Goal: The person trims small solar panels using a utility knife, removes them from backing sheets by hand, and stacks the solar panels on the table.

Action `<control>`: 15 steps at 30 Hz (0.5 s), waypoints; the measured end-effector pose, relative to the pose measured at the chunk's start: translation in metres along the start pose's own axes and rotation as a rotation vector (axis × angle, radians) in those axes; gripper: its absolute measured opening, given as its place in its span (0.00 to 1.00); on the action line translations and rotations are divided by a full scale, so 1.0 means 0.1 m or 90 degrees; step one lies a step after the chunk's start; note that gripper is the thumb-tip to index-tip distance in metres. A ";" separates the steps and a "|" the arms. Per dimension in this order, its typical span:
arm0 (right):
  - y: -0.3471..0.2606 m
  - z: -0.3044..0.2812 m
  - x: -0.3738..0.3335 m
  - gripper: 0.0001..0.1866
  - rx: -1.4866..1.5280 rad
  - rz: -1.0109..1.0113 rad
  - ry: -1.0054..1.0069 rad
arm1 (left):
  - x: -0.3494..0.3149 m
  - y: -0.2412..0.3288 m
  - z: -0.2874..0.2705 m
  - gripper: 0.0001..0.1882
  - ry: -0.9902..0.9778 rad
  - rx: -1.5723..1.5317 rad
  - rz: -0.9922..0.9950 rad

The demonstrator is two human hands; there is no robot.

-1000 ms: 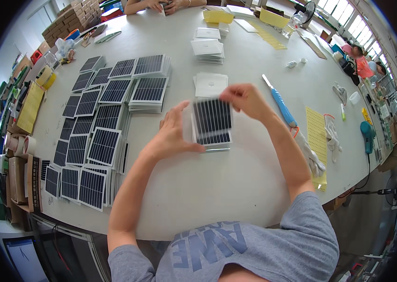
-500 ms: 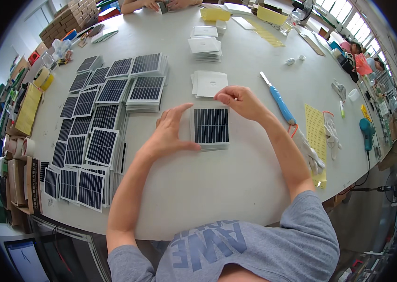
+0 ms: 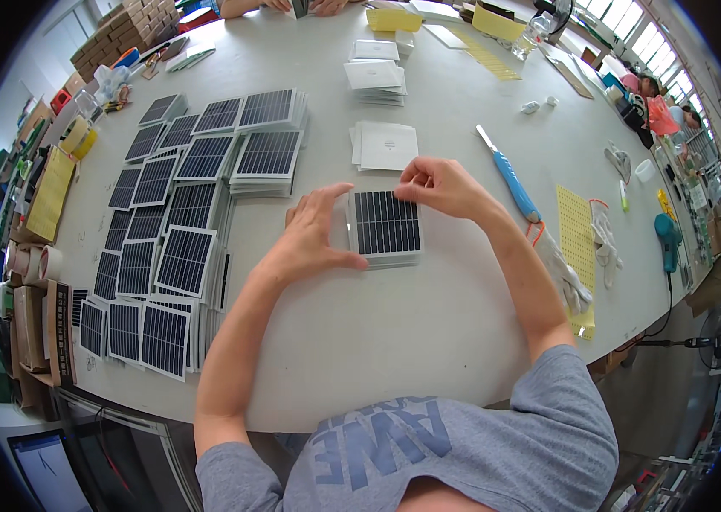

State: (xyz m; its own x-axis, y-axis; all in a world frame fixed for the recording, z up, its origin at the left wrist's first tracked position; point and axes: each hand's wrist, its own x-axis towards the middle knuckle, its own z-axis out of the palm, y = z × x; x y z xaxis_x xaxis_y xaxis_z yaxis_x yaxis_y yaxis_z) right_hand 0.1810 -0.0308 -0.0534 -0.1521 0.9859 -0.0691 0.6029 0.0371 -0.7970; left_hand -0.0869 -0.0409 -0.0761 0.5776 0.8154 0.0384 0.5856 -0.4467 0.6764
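A short stack of small solar panels [image 3: 386, 229] lies in front of me, with the dark, line-marked face of the top one upward. My left hand [image 3: 307, 235] is at its left side, thumb and fingers spread, the thumb by the near left corner and the fingertips by the far left one. Over the far right corner bends my right hand [image 3: 441, 186], thumb and fingers pinched together at the top panel's far edge. Whatever is between those fingertips is hidden. Beyond it sits a pile of white square panels [image 3: 388, 147], pale side up.
Many stacked solar panels [image 3: 185, 256] fill the table's left. At right lie a blue-handled knife [image 3: 512, 183], a yellow perforated sheet [image 3: 578, 256], white gloves [image 3: 604, 235] and a teal corded tool [image 3: 667, 239]. More white panels [image 3: 375, 77] stand farther back; another person's hands [image 3: 326, 7] work at the far edge.
My right hand has come slightly nearer, from beside the white pile onto the top panel's far edge. The left hand stays by the stack. The whole view has shifted a little.
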 end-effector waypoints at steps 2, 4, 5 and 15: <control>0.01 0.03 -0.02 0.11 -0.095 -0.057 -0.023 | 0.00 -0.05 0.03 0.57 0.000 0.005 0.008; 0.01 0.02 0.00 0.11 -0.046 -0.005 -0.027 | 0.01 -0.04 0.03 0.57 0.001 0.014 0.023; 0.04 0.01 0.02 0.11 -0.045 -0.004 -0.025 | 0.01 -0.03 0.04 0.56 -0.004 0.021 0.013; 0.35 -0.16 0.28 0.02 0.116 -0.264 0.326 | 0.01 0.02 0.03 0.57 -0.007 -0.041 -0.002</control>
State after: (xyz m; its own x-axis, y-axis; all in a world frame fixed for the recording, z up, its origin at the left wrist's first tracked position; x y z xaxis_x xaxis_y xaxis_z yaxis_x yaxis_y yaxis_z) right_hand 0.2108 0.0003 -0.0739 0.0755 0.8505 0.5206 0.4260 0.4445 -0.7880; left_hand -0.0829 -0.0421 -0.0768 0.5822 0.8126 0.0285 0.5499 -0.4193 0.7224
